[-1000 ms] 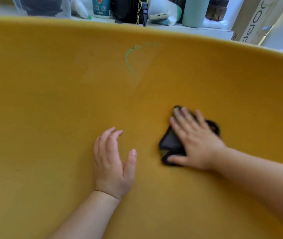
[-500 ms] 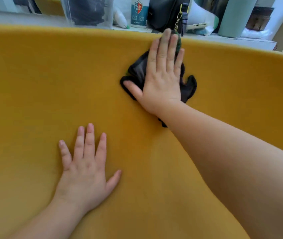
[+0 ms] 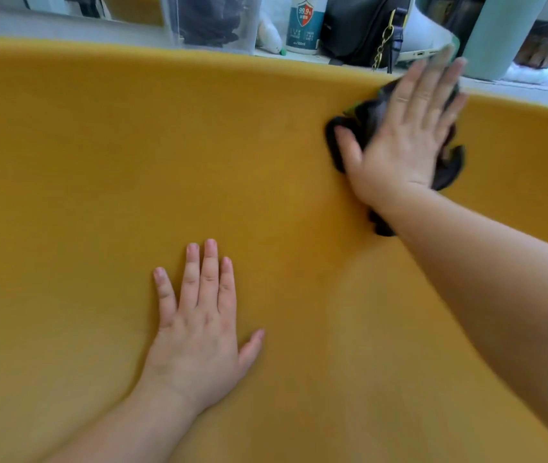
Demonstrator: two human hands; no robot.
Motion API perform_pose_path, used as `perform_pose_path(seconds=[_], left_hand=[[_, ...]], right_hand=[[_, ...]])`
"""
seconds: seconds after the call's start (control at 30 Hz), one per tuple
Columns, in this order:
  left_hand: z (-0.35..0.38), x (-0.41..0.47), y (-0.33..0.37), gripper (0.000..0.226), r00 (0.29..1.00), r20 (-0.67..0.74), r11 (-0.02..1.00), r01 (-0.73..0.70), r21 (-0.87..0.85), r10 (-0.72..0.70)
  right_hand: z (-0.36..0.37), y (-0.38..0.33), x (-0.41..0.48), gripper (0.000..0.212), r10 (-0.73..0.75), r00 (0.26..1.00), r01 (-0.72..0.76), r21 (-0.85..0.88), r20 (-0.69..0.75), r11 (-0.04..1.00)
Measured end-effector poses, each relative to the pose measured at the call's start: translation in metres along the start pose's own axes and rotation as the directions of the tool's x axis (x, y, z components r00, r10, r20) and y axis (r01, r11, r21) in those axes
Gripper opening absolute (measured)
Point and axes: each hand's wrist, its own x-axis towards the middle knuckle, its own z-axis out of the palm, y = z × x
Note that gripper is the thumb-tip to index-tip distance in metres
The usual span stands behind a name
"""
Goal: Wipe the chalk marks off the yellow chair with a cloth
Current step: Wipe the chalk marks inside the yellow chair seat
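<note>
The yellow chair (image 3: 98, 182) carries everything. A black cloth (image 3: 362, 128) lies near its upper rim. Both palms rest on it.

Both forearms are bare, no sleeves reach the wrists; left hand (image 3: 195, 335) and right hand (image 3: 406, 138) wear no gloves

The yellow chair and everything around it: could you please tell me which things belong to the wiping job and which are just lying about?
Part of the job:
- yellow chair
- dark cloth, pressed flat under the right hand
- left hand, flat on the seat

Just lying about, behind the chair:
- sanitizer bottle
- black bag
- clear plastic box
- pale green cylinder
</note>
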Motion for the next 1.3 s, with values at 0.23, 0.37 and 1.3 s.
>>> perform_pose_path(seconds=[0.23, 0.37, 1.3], left_hand=[[-0.003, 0.003, 0.004, 0.095, 0.998, -0.027, 0.995, 0.057, -0.087, -0.06], [-0.004, 0.001, 0.001, 0.091, 0.997, -0.045, 0.988, 0.058, -0.142, -0.065], [-0.05, -0.038, -0.034, 0.094, 0.888, 0.365, 0.939, -0.331, 0.089, 0.279]], right_hand=[[0.028, -0.087, -0.071, 0.085, -0.661, 0.751, 0.652, 0.148, 0.013, 0.744], [0.04, 0.019, -0.134, 0.093, -0.651, 0.722, 0.649, 0.097, 0.236, 0.755], [-0.007, 0.083, -0.187, 0.098, 0.241, 0.785, -0.14, -0.216, 0.571, 0.966]])
